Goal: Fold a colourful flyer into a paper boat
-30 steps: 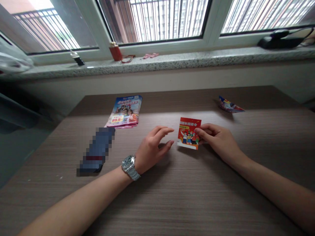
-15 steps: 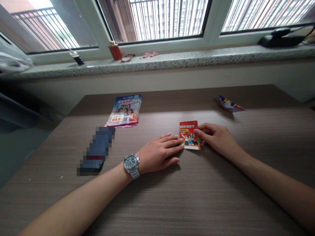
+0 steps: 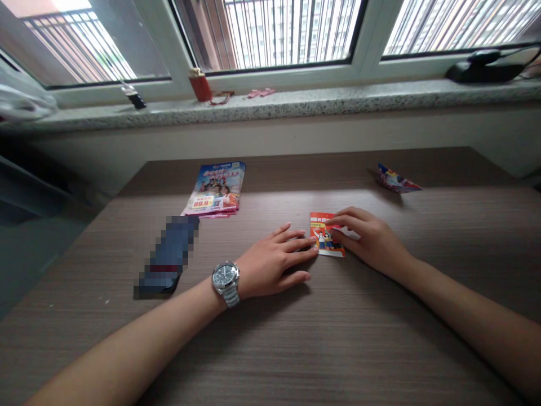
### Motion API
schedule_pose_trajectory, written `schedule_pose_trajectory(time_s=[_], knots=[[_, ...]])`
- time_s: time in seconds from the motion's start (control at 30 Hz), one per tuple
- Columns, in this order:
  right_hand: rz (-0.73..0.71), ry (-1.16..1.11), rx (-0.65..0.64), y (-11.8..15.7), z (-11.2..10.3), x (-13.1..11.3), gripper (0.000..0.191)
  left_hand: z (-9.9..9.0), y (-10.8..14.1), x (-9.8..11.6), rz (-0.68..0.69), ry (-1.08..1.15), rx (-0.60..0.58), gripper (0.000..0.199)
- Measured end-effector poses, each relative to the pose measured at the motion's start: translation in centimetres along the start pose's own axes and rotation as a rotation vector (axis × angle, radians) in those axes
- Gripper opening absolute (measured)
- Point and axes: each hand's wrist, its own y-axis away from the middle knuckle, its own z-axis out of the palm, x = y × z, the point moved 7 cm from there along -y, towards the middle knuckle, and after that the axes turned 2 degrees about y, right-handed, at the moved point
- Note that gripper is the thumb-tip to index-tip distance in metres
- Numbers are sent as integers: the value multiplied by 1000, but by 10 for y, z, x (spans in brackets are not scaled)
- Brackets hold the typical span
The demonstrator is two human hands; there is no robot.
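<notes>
A small red printed paper (image 3: 322, 239), with cartoon people and white lettering on it, lies on the table between my hands. My left hand (image 3: 274, 262) rests flat with its fingers spread, the fingertips touching the paper's left edge. Over the right part of the paper, my right hand (image 3: 366, 237) has its thumb and fingers curled around the right edge, which seems slightly lifted between them. These fingers cover part of the lettering and figures. A silver watch (image 3: 226, 276) is on my left wrist.
A stack of colourful flyers (image 3: 217, 189) lies at the back left, with a blurred-out phone (image 3: 171, 256) in front of it. At the back right stands a folded paper piece (image 3: 397, 181). A red lighter-like item (image 3: 200, 85) and a black device (image 3: 484, 67) sit on the stone windowsill (image 3: 316, 104).
My right hand has shifted left over the paper, its fingers now covering more of the print. My left hand has stayed flat in about the same place.
</notes>
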Motion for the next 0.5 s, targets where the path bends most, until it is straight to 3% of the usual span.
schedule_pose_trajectory(time_s=[0.17, 0.5], knots=[[-65, -39, -89, 1, 17, -5, 22, 1, 2, 2, 21, -14, 12, 55], [-54, 30, -136, -5, 25, -9, 14, -4, 0, 8, 19, -66, 44, 46]])
